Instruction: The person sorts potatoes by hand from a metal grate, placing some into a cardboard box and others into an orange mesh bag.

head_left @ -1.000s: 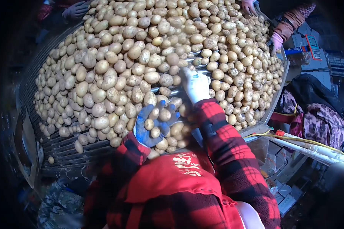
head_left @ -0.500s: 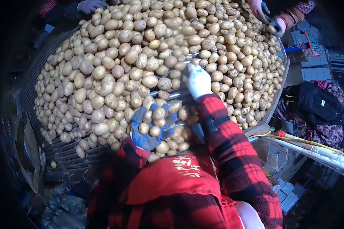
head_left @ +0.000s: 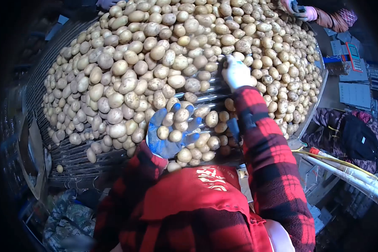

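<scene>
A large heap of potatoes [head_left: 130, 80] lies on a slatted table [head_left: 77, 161]. My left hand [head_left: 166, 145], in a blue and grey glove, is palm up with its fingers curled around several small potatoes [head_left: 181, 115]. Just beside its fingers, more small potatoes [head_left: 199, 147] rest near the front edge. My right hand [head_left: 237, 74], in a white glove, reaches into the right part of the heap. Its fingers are bent down among the potatoes, and whatever they grip is hidden. Shiny bars [head_left: 210, 96] show between my two hands.
At the upper right another person's gloved hands [head_left: 300, 11] work at the heap's edge. Boxes and an orange-framed calculator [head_left: 354, 56] lie to the right, above a dark backpack [head_left: 359, 136]. White pipes [head_left: 344, 170] jut out at the lower right. A camouflage cloth [head_left: 69, 220] lies lower left.
My right hand has moved right and slightly forward over the heap. My left hand still cups its potatoes. The view has shifted a little, and the other person's hands have come closer together.
</scene>
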The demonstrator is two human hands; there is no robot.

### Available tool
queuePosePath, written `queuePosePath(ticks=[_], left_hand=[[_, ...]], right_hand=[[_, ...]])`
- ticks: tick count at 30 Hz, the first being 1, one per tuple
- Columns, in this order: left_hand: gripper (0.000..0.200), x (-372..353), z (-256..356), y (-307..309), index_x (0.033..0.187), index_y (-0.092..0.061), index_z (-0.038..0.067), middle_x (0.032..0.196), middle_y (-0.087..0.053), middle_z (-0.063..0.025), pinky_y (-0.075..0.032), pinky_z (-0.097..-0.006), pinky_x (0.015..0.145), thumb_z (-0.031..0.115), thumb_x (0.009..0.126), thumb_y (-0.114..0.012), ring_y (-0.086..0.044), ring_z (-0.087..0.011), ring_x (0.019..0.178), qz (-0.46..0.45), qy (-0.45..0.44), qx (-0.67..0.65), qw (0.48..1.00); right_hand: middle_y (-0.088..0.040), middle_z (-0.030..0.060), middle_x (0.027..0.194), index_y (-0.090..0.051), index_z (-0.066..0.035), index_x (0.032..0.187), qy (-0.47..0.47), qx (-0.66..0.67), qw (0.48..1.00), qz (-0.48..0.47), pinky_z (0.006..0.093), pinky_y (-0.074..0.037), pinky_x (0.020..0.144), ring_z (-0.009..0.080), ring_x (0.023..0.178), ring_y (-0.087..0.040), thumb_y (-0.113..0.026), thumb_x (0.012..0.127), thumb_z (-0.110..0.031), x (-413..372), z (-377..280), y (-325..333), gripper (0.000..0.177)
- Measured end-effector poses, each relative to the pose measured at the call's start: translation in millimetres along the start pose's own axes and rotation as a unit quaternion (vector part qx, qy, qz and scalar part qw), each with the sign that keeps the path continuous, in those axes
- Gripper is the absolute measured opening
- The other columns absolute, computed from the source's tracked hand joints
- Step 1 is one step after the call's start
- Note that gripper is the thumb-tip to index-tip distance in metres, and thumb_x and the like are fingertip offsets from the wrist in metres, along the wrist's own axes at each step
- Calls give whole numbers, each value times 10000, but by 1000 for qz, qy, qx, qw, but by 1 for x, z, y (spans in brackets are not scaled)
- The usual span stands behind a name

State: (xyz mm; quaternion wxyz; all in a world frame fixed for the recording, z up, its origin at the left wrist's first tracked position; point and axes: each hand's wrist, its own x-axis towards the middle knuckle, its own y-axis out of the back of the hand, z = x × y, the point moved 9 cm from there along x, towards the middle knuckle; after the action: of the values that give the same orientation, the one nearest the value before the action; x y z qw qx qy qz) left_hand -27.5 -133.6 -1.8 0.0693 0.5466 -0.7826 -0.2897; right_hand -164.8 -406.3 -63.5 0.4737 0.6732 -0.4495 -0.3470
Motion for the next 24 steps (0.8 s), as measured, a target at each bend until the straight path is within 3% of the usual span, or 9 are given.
queuePosePath(ticks=[3, 5, 8, 10, 13, 17, 21, 23, 24], left_hand=[[533, -2, -13, -2, 1538, -502, 298, 1659, -411, -8, -300, -548, 1205, 503, 1051, -433, -350, -261, 1524, 16, 79, -494, 866], [524, -1, -18, 12, 1512, -531, 289, 1631, -436, 2, -318, -535, 1195, 516, 1049, -437, -373, -257, 1505, 68, 83, -392, 914], [543, 0, -4, 19, 1544, -507, 308, 1674, -395, 19, -287, -532, 1218, 530, 1054, -428, -361, -255, 1524, 52, 36, -127, 990], [557, -1, 4, 18, 1565, -491, 321, 1703, -368, 31, -266, -530, 1234, 540, 1057, -423, -353, -254, 1537, 35, -3, 64, 997], [529, 2, 13, 14, 1614, -367, 215, 1707, -334, -45, -357, -480, 1245, 408, 1122, -356, -379, -267, 1526, 40, -26, 261, 964], [470, -3, 21, 12, 1565, -410, 171, 1661, -380, -83, -486, -470, 1161, 347, 1133, -358, -459, -285, 1464, 37, -40, -199, 978], [532, -10, 10, 21, 1535, -503, 287, 1667, -407, -19, -348, -508, 1206, 471, 1036, -477, -394, -259, 1511, 70, -53, 48, 995], [539, -19, 0, 33, 1515, -541, 310, 1658, -426, 1, -320, -507, 1210, 505, 1013, -508, -389, -248, 1513, 114, -13, -174, 978], [531, -20, -13, 32, 1503, -557, 304, 1647, -440, 4, -325, -496, 1203, 508, 1015, -508, -401, -244, 1503, 145, 28, -437, 888]], right_hand=[[-730, 76, 1100, -606, -75, 1425, -136, 556, 815, -88, 346, -566, 825, 222, 995, -704, -703, 946, -151, -31, 35, 6, 495], [-723, 34, 1096, -594, -79, 1418, -169, 767, 613, -82, 320, -554, 781, 224, 940, -701, -656, 982, -160, -63, 42, 32, 448], [-749, 69, 1063, -727, -81, 1167, -210, 446, 869, -32, 354, -551, 729, 237, 876, -716, -713, 963, -201, -58, 79, 55, 237], [-723, 180, 968, -759, -106, 1054, 36, -26, 993, 109, 511, -558, 759, 349, 883, -723, -729, 900, -236, -37, 44, 65, 204], [-722, 167, 1022, -744, -40, 1002, 65, -178, 981, 46, 468, -560, 802, 318, 1014, -715, -643, 915, -121, -11, 3, 27, 156], [-731, 146, 887, -801, -84, 916, 125, -208, 969, 41, 498, -558, 714, 324, 851, -737, -620, 900, -104, 14, -30, 6, 183], [-748, 182, 891, -798, -59, 909, 186, -201, 961, 34, 507, -566, 713, 325, 837, -752, -613, 919, -121, -1, -40, 28, 195], [-762, 185, 918, -793, -46, 898, 80, -155, 984, 38, 523, -579, 710, 333, 858, -766, -587, 970, -156, -2, -15, 7, 244], [-764, 183, 941, -792, -43, 898, -4, -103, 994, 32, 526, -581, 718, 342, 880, -767, -578, 986, -173, 2, -4, 3, 265]])
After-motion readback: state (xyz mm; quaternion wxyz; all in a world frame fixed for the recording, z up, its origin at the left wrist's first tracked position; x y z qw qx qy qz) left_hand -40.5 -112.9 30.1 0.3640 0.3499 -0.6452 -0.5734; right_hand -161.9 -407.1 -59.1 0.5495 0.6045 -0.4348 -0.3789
